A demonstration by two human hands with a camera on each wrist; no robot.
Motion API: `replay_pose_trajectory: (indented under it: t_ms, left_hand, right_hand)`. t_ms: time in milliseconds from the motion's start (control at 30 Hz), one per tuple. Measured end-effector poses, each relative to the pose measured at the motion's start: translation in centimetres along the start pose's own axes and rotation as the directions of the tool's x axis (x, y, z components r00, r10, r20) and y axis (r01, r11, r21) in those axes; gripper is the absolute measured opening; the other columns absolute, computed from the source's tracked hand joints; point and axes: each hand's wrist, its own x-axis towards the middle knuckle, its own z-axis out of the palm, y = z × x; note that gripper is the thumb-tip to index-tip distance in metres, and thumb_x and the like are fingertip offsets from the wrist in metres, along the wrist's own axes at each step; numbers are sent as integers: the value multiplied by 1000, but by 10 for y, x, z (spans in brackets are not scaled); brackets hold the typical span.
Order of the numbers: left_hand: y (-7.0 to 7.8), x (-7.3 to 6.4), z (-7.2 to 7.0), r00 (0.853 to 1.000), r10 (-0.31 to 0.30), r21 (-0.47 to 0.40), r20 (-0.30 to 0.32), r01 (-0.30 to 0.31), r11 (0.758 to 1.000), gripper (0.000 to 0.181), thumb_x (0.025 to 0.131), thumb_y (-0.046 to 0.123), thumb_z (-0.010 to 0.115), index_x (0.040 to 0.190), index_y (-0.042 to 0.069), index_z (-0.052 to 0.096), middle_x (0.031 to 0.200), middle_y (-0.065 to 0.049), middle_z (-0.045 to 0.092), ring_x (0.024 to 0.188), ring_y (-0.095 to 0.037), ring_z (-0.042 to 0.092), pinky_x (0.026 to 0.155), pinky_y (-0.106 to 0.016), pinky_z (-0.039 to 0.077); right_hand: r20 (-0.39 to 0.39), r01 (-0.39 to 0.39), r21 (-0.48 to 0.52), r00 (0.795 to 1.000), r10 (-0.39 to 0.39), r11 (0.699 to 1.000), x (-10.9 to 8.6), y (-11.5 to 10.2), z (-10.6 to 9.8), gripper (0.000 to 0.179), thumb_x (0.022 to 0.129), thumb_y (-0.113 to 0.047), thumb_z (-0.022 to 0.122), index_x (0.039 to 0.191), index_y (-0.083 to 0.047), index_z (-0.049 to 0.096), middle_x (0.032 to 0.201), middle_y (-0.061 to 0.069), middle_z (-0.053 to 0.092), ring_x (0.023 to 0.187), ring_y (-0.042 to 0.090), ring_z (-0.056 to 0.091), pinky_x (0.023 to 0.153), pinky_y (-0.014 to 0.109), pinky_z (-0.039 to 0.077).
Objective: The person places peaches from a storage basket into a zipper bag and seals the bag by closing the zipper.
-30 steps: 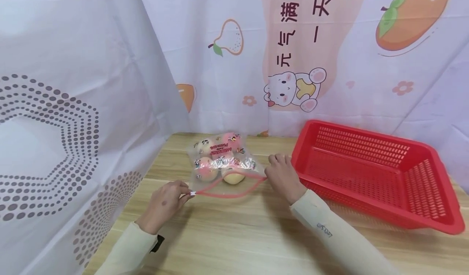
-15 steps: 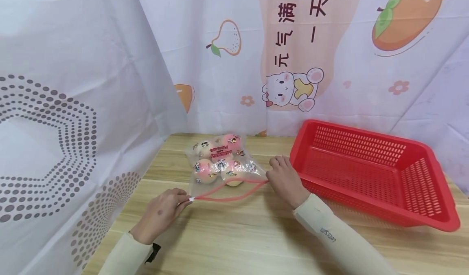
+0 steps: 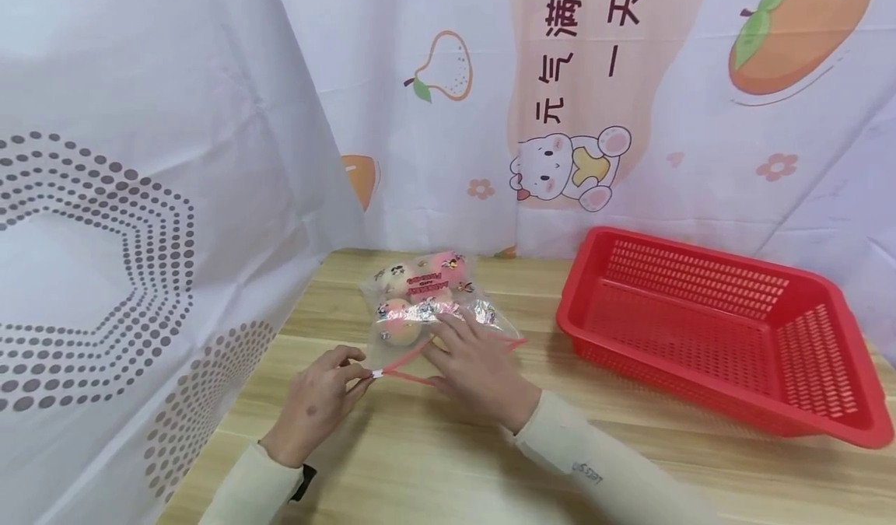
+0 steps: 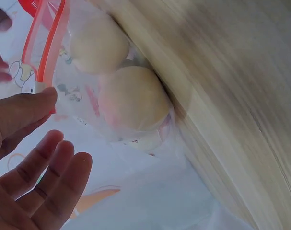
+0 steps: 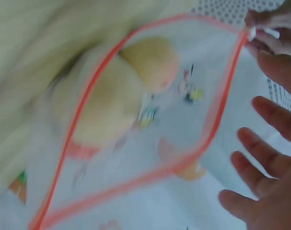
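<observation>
A clear zip bag (image 3: 420, 299) with cartoon prints and a red zip edge lies on the table, holding several pink-and-cream peaches (image 3: 397, 324). Its mouth gapes toward me. My left hand (image 3: 323, 397) pinches the white slider (image 3: 378, 373) at the bag's left corner between thumb and forefinger; the other fingers are spread in the left wrist view. Over the middle of the red edge is my right hand (image 3: 479, 369), its fingers loosely extended and apart in the right wrist view (image 5: 265, 163). It hides part of the mouth and one peach.
On the right stands a red perforated plastic basket (image 3: 686, 330) on the wooden table (image 3: 420, 463). Behind the table hangs a printed curtain (image 3: 420, 159), and a dotted white cloth (image 3: 140, 198) borders the left side.
My right hand has let go of the bag's right corner and moved left over the mouth. My left hand keeps its pinch at the slider.
</observation>
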Motion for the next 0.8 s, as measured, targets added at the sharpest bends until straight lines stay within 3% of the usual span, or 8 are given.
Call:
replay_pose_trajectory:
  t_ms: [267,533,800]
  left_hand:
    - [1,-7,3,999,-14,5,-37,14,1000,21,64,4,92,79,11,79,92,-3,68,69,-14,62,52,-26,52]
    - [2,-9,8,997,-28,-17,-75,26,1000,21,65,4,91,81,11,80,93,-2,68,72,-15,65,51,-25,51]
    - [3,-14,6,997,-38,-15,-72,37,999,21,65,2,90,81,10,79,92,-2,68,73,-14,64,52,-24,51]
  right_hand:
    - [-70,80,32,995,-77,996,31,-22,25,21,84,-28,82,103,-21,75,126,4,61,129,24,49,114,47,33]
    - [-105,80,25,991,-76,997,41,-24,43,6,90,-27,76,94,-23,78,121,3,64,126,23,51,113,46,35]
    - [-114,101,-7,988,-102,995,48,-33,47,5,87,-26,79,92,-24,79,117,0,63,122,20,51,113,45,35]
